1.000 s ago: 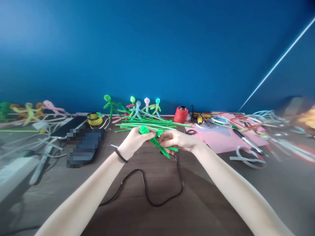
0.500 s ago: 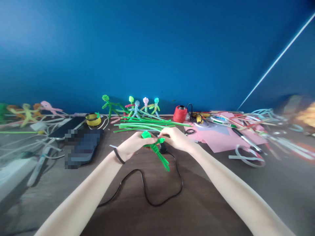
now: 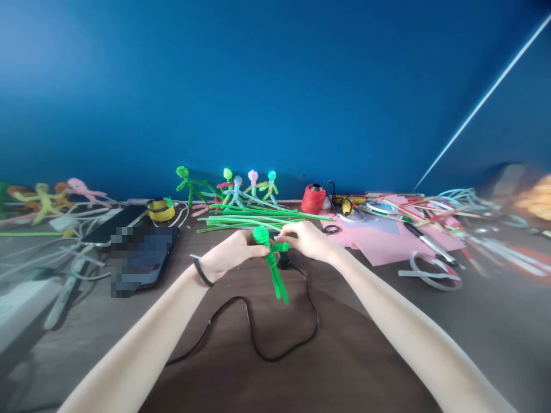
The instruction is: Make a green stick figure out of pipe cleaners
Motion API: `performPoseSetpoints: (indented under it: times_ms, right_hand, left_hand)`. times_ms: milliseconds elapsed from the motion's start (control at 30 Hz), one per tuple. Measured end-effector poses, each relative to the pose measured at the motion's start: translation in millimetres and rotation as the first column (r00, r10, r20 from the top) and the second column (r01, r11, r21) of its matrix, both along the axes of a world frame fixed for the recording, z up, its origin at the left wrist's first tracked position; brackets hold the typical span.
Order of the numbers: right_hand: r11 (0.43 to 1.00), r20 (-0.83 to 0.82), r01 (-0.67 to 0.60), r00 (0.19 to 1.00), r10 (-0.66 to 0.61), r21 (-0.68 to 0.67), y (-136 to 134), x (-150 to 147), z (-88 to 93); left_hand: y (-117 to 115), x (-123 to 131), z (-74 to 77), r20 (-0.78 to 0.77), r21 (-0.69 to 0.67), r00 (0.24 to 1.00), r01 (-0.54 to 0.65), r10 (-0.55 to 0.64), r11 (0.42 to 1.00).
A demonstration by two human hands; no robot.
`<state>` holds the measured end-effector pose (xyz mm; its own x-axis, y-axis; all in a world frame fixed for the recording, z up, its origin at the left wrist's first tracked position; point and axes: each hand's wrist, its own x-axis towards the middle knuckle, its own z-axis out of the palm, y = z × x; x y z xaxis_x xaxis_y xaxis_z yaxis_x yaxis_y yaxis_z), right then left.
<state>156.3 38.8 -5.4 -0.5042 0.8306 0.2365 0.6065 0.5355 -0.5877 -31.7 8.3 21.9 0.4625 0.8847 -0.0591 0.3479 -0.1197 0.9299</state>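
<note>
A green pipe-cleaner figure [image 3: 271,261] hangs above the table between my hands, its round coiled head up and its loose leg strands pointing down. My left hand [image 3: 235,250] is closed on the figure's left side, thumb across the body just under the head. At the other side, my right hand [image 3: 303,240] pinches by the figure's short arm; the fingertips are partly hidden. Behind my hands lies a bunch of loose green pipe cleaners [image 3: 253,218]. Beneath the figure, a black plug [image 3: 284,261] with its cable rests on the table.
Several finished pipe-cleaner figures [image 3: 237,190] lean along the blue wall. A dark phone [image 3: 150,258] and a yellow tape roll [image 3: 161,210] lie left. Toward the right are a red thread spool [image 3: 313,199], pink paper sheets [image 3: 374,244], a black pen [image 3: 430,244] and a white strip [image 3: 417,274].
The green figure has turned more upright; its legs have swung left and its head has shifted slightly right. Both hands keep their hold near the same place.
</note>
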Motion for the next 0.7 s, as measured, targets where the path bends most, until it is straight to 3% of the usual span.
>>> performPoseSetpoints:
  times_ms: [133, 300, 567, 700]
  right_hand:
    - [0.999, -0.033, 0.044, 0.999, -0.043, 0.023, -1.3, -1.4, 1.9]
    - [0.997, -0.106, 0.070, 0.992, -0.067, 0.031, -5.9, -5.6, 5.4]
    - [0.995, -0.232, 0.019, 0.972, -0.041, -0.094, -19.8, -12.5, 18.9]
    - [0.994, -0.240, 0.016, 0.970, -0.042, -0.109, -20.9, -12.8, 20.2]
  left_hand:
    - [0.1, 1.7, -1.2, -0.066, 0.018, 0.997, 0.045, -0.043, 0.999]
    - [3.1, 5.2, -6.6, -0.138, 0.103, 0.990, 0.014, 0.000, 0.995]
    - [4.2, 6.4, -11.0, -0.099, 0.167, 0.985, -0.126, 0.144, 0.978]
    - [3.5, 6.2, -9.7, -0.061, 0.102, 0.991, -0.111, 0.118, 0.989]
